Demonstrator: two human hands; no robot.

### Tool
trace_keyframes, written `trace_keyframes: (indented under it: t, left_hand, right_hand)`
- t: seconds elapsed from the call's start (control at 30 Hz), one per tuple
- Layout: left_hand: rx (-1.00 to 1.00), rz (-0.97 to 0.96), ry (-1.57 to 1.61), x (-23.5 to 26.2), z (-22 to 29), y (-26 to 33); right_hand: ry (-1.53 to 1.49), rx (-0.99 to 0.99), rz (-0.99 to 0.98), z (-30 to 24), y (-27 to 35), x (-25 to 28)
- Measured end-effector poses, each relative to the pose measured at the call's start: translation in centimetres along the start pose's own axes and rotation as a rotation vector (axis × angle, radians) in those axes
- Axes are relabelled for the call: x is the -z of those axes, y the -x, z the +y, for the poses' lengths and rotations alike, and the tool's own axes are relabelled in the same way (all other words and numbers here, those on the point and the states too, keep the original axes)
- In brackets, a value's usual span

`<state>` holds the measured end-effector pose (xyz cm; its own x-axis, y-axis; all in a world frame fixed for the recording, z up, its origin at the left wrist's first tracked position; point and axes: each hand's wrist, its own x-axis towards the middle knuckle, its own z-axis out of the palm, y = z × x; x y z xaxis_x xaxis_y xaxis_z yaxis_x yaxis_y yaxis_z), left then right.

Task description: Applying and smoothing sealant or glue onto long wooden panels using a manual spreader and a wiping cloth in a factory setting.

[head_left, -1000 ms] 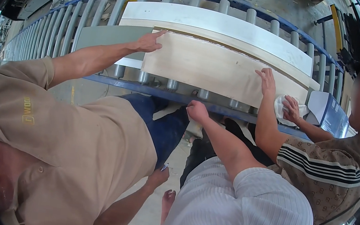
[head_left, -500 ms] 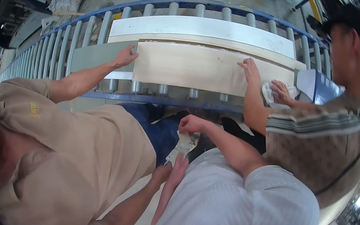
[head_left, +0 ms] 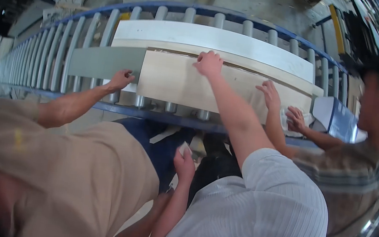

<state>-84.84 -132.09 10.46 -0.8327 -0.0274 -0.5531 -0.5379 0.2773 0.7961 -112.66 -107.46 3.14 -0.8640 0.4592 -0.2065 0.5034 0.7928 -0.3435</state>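
My left hand (head_left: 185, 164) is low, in front of my body, closed on a small white piece (head_left: 185, 148) that looks like folded paper or cloth. My right arm stretches over a long pale beige board (head_left: 175, 78) lying on rollers. At the board's far edge rests my right hand (head_left: 209, 65), its bent fingers and thumb apart, holding nothing I can see. Just behind that edge lies another pale board, with a long white panel (head_left: 218, 40) on it or beyond. A grey-green panel (head_left: 106, 63) adjoins the beige board's left end.
The roller conveyor (head_left: 65, 51) has blue side rails. A person in a tan shirt (head_left: 93, 168) stands at left, one hand (head_left: 122, 81) over the grey-green panel. At right, another person's hands (head_left: 270, 94) touch the beige board and a white cloth-like bundle (head_left: 288, 121). A blue-and-white box (head_left: 336, 118) stands beyond.
My right hand has risen from near my waist to the board's far edge. The small white piece now shows in my left hand. The left person's hand has drawn back slightly toward us.
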Motion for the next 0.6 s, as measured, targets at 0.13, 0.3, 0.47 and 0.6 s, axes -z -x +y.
trace_keyframes:
  t: [0.13, 0.3, 0.47, 0.6]
  left_hand:
    - [-0.363, 0.348, -0.284, -5.1, 3.4, -10.9]
    - [-0.48, 0.44, -0.851, -3.5, 6.9, -25.8]
    - [-0.589, 0.569, -1.056, -0.8, 6.4, -36.1]
    - [-0.619, 0.659, -1.028, -1.9, 4.5, -37.7]
  right_hand:
    - [0.041, 0.004, -0.296, -0.6, -8.2, -2.1]
    - [-0.164, -0.036, -0.531, -0.1, -10.9, -3.3]
    - [-0.302, -0.097, -0.678, -1.9, -11.8, -1.8]
    - [-0.297, -0.115, -0.672, -2.6, -12.3, -1.1]
